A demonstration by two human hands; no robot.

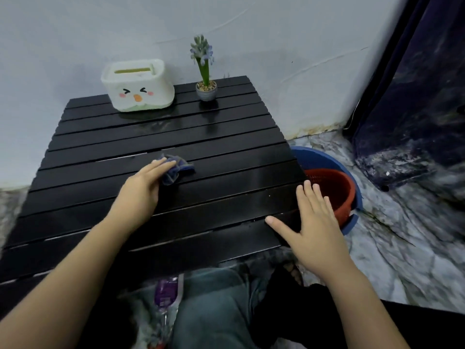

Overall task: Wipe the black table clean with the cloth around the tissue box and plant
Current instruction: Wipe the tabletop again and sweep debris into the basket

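Cloth [176, 168] partly under left hand [143, 187]

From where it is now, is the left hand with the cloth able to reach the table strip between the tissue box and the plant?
Probably yes. The left hand presses the cloth mid-table; bare slats lie ahead, and a gap separates the tissue box from the plant.

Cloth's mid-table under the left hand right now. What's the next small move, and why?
Probably push the cloth forward along the slats toward the tissue box and plant. The left hand presses it near the table's middle, the right hand lies flat at the near right edge, and the far strip before both things shows smeary streaks.
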